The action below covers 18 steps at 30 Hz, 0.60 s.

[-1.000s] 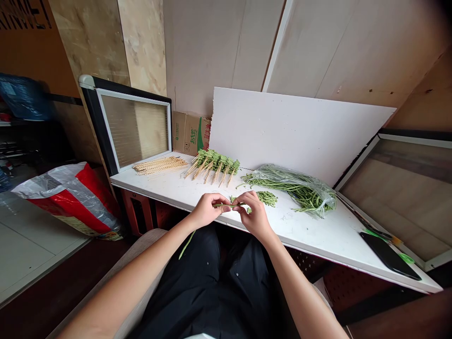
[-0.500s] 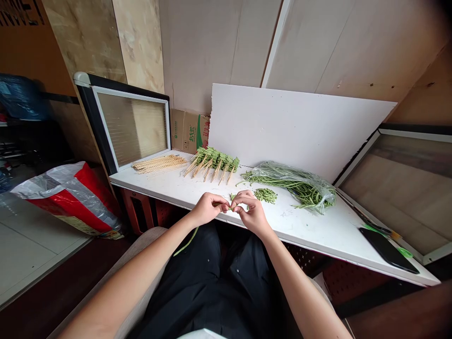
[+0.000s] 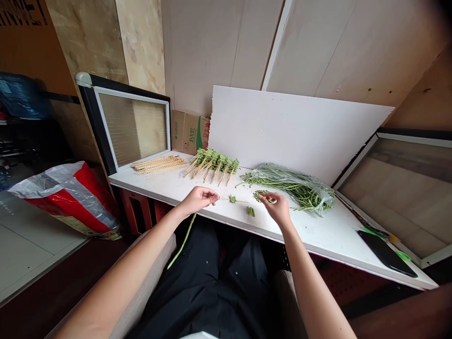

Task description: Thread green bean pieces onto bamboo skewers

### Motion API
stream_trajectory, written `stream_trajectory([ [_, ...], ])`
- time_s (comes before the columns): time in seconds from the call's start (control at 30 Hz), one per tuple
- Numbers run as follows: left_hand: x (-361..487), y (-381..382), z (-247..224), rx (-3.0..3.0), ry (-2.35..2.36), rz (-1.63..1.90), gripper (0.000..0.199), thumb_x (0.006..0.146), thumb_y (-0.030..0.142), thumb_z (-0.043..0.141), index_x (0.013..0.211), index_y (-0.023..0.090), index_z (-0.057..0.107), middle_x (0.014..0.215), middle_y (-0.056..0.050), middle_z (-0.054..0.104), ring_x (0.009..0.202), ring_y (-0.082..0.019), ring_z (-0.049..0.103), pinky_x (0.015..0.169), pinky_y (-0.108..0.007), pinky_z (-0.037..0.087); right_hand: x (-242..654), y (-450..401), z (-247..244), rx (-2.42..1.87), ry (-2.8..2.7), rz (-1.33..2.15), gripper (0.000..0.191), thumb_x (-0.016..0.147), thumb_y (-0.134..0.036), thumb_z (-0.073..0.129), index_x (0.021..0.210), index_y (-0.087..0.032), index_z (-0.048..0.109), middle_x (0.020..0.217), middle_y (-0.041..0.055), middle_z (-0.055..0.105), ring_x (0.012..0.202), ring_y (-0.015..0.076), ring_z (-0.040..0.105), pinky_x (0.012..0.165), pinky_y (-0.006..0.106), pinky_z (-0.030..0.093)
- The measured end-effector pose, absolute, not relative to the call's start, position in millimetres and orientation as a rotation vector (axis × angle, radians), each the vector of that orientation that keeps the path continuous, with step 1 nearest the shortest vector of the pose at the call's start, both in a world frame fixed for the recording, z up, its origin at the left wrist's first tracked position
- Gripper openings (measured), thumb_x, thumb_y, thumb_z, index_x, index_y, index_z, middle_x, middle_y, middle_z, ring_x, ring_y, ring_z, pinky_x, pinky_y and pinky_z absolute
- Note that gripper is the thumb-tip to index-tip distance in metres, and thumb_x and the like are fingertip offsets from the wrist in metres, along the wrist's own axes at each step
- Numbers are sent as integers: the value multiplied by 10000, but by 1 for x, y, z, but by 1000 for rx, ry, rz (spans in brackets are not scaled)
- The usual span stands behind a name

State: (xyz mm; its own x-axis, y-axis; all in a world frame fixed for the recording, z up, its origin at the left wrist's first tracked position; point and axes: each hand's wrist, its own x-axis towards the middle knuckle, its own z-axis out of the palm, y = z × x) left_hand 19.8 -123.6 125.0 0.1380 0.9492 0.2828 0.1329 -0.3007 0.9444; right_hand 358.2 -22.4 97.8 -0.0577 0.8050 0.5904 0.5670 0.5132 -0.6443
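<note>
My left hand point(image 3: 202, 198) is closed on a long green bean point(image 3: 184, 241) that hangs below it over the table's front edge. My right hand point(image 3: 275, 205) is over the pile of cut bean pieces point(image 3: 259, 194), its fingers bent together; what they hold, if anything, is too small to tell. Between the hands, a few bean pieces point(image 3: 233, 199) lie by a thin skewer, and another small group point(image 3: 250, 211) lies nearer the front edge. Behind them are skewered beans point(image 3: 215, 160) in a stack and bare wooden skewers point(image 3: 158, 164).
A plastic bag of long beans point(image 3: 300, 183) lies on the white table point(image 3: 303, 230), right of centre. A black phone point(image 3: 386, 252) is at the right end. A cardboard box point(image 3: 189, 132) and a white board point(image 3: 282, 132) stand behind.
My hands have moved apart, the left one leftward with the hanging bean, the right one rightward to the pile. A small group of bean pieces now shows near the front edge.
</note>
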Motion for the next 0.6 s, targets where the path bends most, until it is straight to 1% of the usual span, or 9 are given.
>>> stream_trajectory([
  [0.03,21,-123,123,1601,1084,1253,466,792,560,855,924,115,814,756,-92,766,688,-167,671,645,-271,522,360,-18,88,-1253,-1759,283,433,827,-602,759,869,-178,833,792,112,749,718,257,644,643,363,456],
  [0.1,24,-122,118,1616,1089,1238,468,780,549,866,951,115,824,859,-119,800,784,-200,712,730,-300,555,360,-12,70,-1446,-1788,273,409,835,-571,745,866,-172,830,772,110,752,696,262,660,623,350,439],
  [0.17,28,-121,113,1645,1081,1208,455,790,512,866,1015,118,831,1006,-146,817,902,-228,736,813,-318,565,358,-10,59,-1614,-1816,285,393,860,-561,726,879,-180,821,798,111,770,719,267,684,617,334,430],
  [0.23,30,-121,110,1682,1073,1163,432,826,462,842,1091,121,828,1116,-160,809,970,-231,736,845,-312,557,356,-10,54,-1704,-1853,323,428,912,-591,672,863,-188,807,820,117,786,747,271,704,628,326,435],
  [0.3,30,-121,109,1700,1077,1124,416,863,416,805,1151,117,817,1147,-163,802,946,-214,728,811,-292,547,355,-11,56,-1709,-1871,397,519,989,-619,557,805,-190,784,821,127,794,767,273,722,668,329,460],
  [0.4,30,-122,109,1692,1092,1112,396,893,370,764,1192,114,806,1151,-159,795,826,-169,694,727,-271,530,354,-14,66,-1667,-1838,483,611,1060,-600,416,775,-190,767,824,132,803,796,278,741,746,343,496],
  [0.5,31,-120,107,1692,1068,1138,379,905,349,758,1205,120,799,1107,-142,789,770,-144,667,728,-278,542,347,-22,82,-1547,-1834,520,596,1059,-609,425,853,-183,786,842,128,808,827,290,749,787,365,519],
  [0.6,34,-120,105,1646,1027,1166,424,874,357,819,1216,108,778,1040,-132,776,777,-154,693,776,-318,584,332,-39,100,-1252,-1936,641,572,1024,-656,497,944,-177,800,935,126,817,891,287,754,799,366,537],
])
